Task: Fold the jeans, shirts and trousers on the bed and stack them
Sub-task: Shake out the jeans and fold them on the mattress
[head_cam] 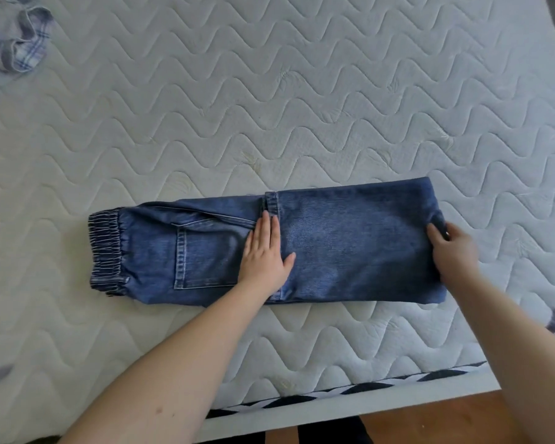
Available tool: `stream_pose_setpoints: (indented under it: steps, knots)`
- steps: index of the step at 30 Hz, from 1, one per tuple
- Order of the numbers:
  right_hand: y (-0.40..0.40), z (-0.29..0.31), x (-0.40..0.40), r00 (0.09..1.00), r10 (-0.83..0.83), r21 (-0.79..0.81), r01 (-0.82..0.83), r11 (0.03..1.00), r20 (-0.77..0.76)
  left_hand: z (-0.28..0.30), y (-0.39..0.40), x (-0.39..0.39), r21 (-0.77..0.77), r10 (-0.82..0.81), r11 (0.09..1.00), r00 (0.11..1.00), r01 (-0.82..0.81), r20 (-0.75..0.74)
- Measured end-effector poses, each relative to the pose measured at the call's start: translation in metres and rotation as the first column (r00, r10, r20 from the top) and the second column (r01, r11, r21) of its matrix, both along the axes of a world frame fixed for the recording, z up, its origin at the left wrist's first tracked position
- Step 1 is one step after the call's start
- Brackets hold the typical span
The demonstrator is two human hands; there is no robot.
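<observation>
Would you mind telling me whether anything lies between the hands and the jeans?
Nothing visible does: the left hand presses flat on the jeans, and the right hand grips their folded right end.

1. The folded blue denim jeans [302,245] lie lengthwise on the white quilted mattress [302,107], near its front edge
2. A crumpled blue-and-white checked shirt [13,43] lies at the far left corner, well apart from the jeans

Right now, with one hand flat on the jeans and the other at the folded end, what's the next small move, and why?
Probably lift the folded end with the right hand and carry it toward the waistband, since the left hand presses flat mid-length on the jeans.
</observation>
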State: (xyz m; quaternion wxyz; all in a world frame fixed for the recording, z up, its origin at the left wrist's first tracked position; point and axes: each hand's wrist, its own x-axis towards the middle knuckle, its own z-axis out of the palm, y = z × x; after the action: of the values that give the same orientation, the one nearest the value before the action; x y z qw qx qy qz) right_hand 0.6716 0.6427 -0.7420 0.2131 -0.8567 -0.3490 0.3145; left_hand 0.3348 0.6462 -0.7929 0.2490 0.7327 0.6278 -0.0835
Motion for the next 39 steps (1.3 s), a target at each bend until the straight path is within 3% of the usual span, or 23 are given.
stream_pose_setpoints:
  steps: [7,10,13,15,18,21,23,27,31,35,39]
  knots:
    - [0.009,0.052,-0.032,0.978,0.171,-0.016,-0.175,0.985,-0.122,0.000,0.010,-0.007,-0.087,-0.071,0.994,0.996,0.066,-0.054]
    - [0.012,0.086,-0.062,0.938,0.245,0.026,-0.247,0.969,-0.245,0.017,0.022,-0.022,-0.109,-0.086,0.990,0.996,0.089,0.030]
    - [0.011,0.122,-0.097,0.895,0.356,0.039,-0.359,0.932,-0.267,0.051,0.027,-0.033,-0.066,0.046,0.997,0.979,-0.034,0.200]
    - [0.010,0.145,-0.121,0.871,0.411,0.074,-0.407,0.911,-0.269,0.081,0.026,-0.035,-0.119,0.211,0.977,0.894,-0.177,0.396]
    - [0.009,0.180,-0.162,0.842,0.474,0.145,-0.451,0.881,-0.258,0.129,0.018,-0.039,-0.303,0.438,0.899,0.636,-0.316,0.635]
    - [0.011,0.210,-0.207,0.797,0.522,0.253,-0.461,0.851,-0.303,0.174,0.009,-0.053,-0.396,0.508,0.854,0.372,-0.337,0.777]
    - [0.015,0.221,-0.239,0.767,0.551,0.292,-0.472,0.832,-0.328,0.196,0.006,-0.071,-0.413,0.508,0.843,0.258,-0.345,0.822]
    - [0.025,0.221,-0.307,0.736,0.610,0.309,-0.531,0.789,-0.293,0.211,0.003,-0.121,-0.463,0.555,0.805,0.196,-0.370,0.808]
    - [0.028,0.203,-0.374,0.707,0.665,0.313,-0.592,0.742,-0.241,0.204,0.002,-0.173,-0.647,0.723,0.657,0.080,-0.387,0.686]
    - [0.030,0.179,-0.432,0.669,0.704,0.274,-0.649,0.710,-0.237,0.186,0.001,-0.227,-0.704,0.765,0.578,-0.027,-0.413,0.643]
    - [0.034,0.149,-0.484,0.632,0.728,0.207,-0.700,0.684,-0.266,0.165,0.000,-0.274,-0.735,0.809,0.526,-0.015,-0.428,0.588]
